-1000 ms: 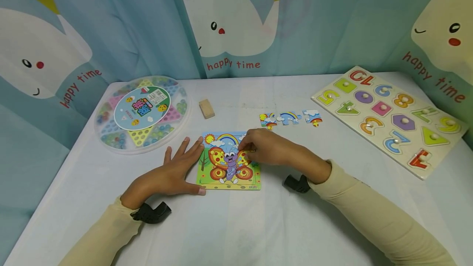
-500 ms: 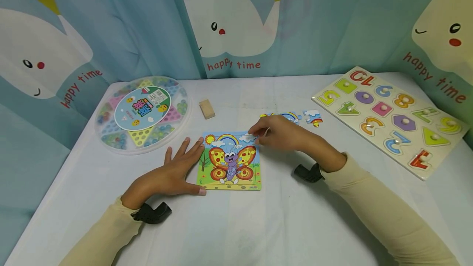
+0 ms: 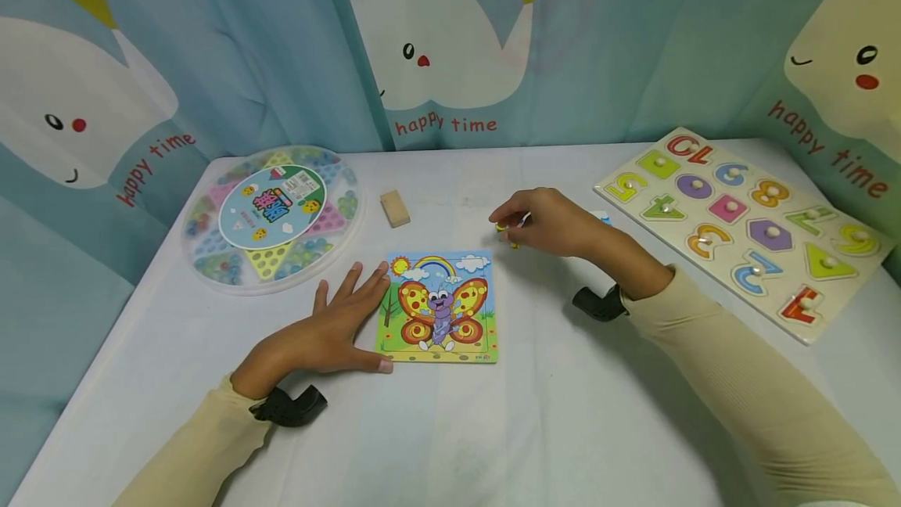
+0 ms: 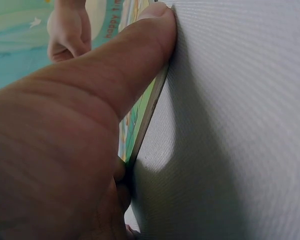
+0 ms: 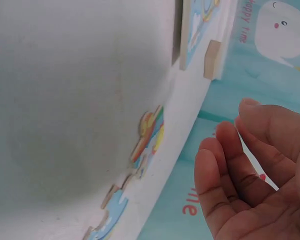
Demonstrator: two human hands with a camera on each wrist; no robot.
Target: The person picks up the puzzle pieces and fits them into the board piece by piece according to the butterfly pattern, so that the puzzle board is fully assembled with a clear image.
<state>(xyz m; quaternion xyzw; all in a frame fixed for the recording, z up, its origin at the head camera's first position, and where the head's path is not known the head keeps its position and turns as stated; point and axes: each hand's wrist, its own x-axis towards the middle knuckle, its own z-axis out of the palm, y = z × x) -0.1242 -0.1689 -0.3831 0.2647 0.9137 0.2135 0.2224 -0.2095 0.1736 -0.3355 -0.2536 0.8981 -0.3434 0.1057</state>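
Note:
A square butterfly jigsaw puzzle (image 3: 442,311) lies on the white table in the head view. My left hand (image 3: 331,329) has its fingers spread along the left side of the puzzle, and its thumb (image 4: 135,50) touches the near edge. Above a row of loose jigsaw pieces hovers my right hand (image 3: 552,221), thumb and fingers bent but apart. In the right wrist view nothing is between them. A colourful jigsaw piece (image 5: 152,137) and a blue one (image 5: 112,212) lie below that hand, which largely hides the row in the head view; part of another piece (image 3: 601,217) shows.
A round marble board game (image 3: 271,217) is at the back left. Beyond the puzzle sits a small wooden block (image 3: 395,208). A number-and-shape peg board (image 3: 746,233) lies at the right. A whale-print curtain (image 3: 598,45) hangs behind the table.
My right hand has left the upper right part of the puzzle and moved back and to the right, over the loose pieces. My left hand has stayed in place.

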